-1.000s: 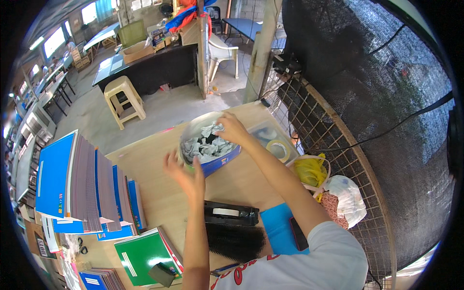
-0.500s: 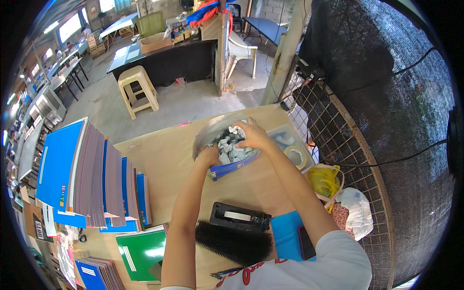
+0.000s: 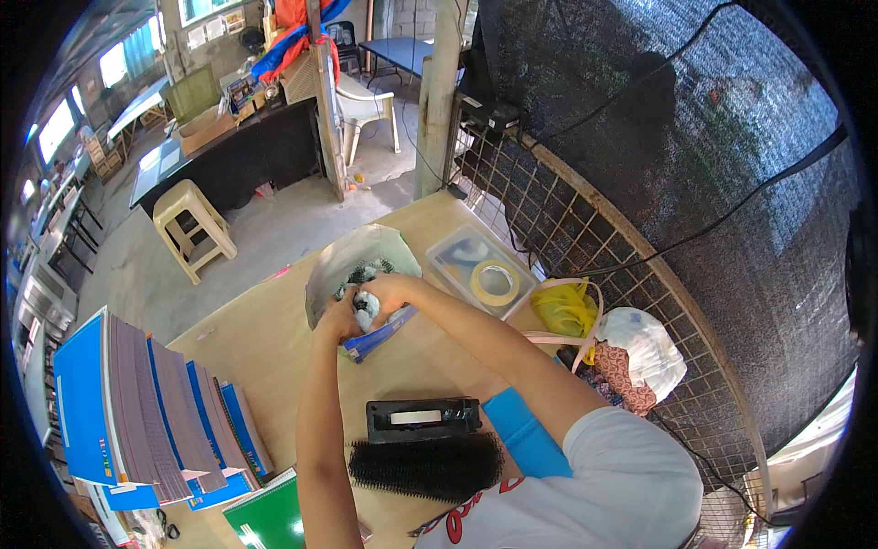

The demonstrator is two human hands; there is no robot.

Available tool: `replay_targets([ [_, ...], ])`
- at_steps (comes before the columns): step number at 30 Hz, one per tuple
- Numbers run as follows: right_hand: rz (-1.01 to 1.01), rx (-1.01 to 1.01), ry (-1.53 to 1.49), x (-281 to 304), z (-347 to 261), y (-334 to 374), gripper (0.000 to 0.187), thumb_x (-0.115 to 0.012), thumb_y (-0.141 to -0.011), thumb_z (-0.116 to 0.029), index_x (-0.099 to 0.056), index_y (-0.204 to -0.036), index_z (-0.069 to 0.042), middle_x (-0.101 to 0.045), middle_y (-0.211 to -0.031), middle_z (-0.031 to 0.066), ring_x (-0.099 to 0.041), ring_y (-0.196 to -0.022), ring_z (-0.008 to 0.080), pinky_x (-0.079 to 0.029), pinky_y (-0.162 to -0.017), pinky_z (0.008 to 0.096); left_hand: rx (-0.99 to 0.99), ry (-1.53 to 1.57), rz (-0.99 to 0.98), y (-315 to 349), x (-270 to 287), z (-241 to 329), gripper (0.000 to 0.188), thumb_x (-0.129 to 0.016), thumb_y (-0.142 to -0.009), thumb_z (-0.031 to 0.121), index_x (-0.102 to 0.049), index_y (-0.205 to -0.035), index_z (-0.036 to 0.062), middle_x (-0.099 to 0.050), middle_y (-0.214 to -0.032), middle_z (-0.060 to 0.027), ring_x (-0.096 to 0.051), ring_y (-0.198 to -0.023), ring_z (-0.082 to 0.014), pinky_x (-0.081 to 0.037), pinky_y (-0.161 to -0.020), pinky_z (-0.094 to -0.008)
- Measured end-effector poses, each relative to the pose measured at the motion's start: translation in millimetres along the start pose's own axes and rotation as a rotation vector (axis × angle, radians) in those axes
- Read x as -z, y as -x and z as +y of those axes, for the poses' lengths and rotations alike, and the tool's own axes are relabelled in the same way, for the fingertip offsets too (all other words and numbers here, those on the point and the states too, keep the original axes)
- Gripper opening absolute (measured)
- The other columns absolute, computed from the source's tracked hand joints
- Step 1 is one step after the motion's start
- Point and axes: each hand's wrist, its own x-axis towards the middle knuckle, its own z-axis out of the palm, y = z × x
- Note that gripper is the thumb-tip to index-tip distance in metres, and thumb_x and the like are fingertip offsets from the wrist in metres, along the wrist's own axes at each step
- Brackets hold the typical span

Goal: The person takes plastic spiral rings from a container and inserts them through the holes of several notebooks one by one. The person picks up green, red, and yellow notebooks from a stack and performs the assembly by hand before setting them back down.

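My left hand [image 3: 340,317] and my right hand [image 3: 391,291] are both down inside a white-walled, open container [image 3: 395,249] with a blue front edge. Between them is crumpled white paper [image 3: 368,313], with the fingers of both hands curled against it. Some fingertips are hidden by the paper and the container's wall. Black coiled pieces [image 3: 373,269] lie in the container behind the hands. Nearer to me, a black tape dispenser [image 3: 416,419] sits beside a bundle of black binding coils [image 3: 430,465].
Blue spiral notebooks [image 3: 137,403] stand stacked at the left, a green notebook [image 3: 270,514] in front. A clear plastic box [image 3: 457,252] bears a tape roll [image 3: 495,282]. Right are a blue pouch [image 3: 526,435], a yellow bag [image 3: 563,309] and a metal grille [image 3: 631,247]. A stool [image 3: 192,224] stands beyond.
My view has swung to the right, so the table things sit further left. My hands have come closer together and lower in the container, around the crumpled paper.
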Motion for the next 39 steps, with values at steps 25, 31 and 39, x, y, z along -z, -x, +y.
replay_targets([
  [25, 0.222, 0.055, -0.098, -51, -59, -21, 0.112, -0.07, -0.066, -0.067, -0.017, -0.152, -0.019, -0.013, -0.153, 0.0311, -0.013, -0.138, 0.055, -0.025, -0.11, 0.0565, -0.019, 1.364, 0.632, 52, -47, -51, 0.088, -0.063, -0.086, 0.045, -0.015, -0.152, 0.0123, -0.021, -0.154, -0.0197, -0.024, -0.141, -0.0322, -0.027, -0.111, -0.0416],
  [31, 0.179, 0.041, 0.421, -81, -60, -30, 0.08, -0.073, -0.069, -0.052, -0.04, -0.141, -0.039, -0.013, -0.152, 0.0319, -0.026, -0.127, 0.064, -0.036, -0.096, 0.0678, -0.156, 1.618, 0.461, 51, -56, -38, 0.079, -0.051, -0.094, 0.035, -0.006, -0.153, 0.0095, -0.022, -0.154, -0.0196, -0.026, -0.14, -0.0332, -0.026, -0.112, -0.0421],
  [39, 0.626, 0.231, 0.047, -78, -76, 5, 0.045, -0.073, -0.069, -0.025, -0.065, -0.113, -0.019, -0.056, -0.133, 0.0021, -0.047, -0.116, 0.0457, -0.043, -0.09, 0.0535, -0.142, 1.602, 0.609, 39, -101, -45, 0.081, -0.049, -0.094, 0.041, -0.005, -0.153, 0.0096, -0.014, -0.156, -0.021, -0.021, -0.142, -0.0344, -0.022, -0.113, -0.0444],
])
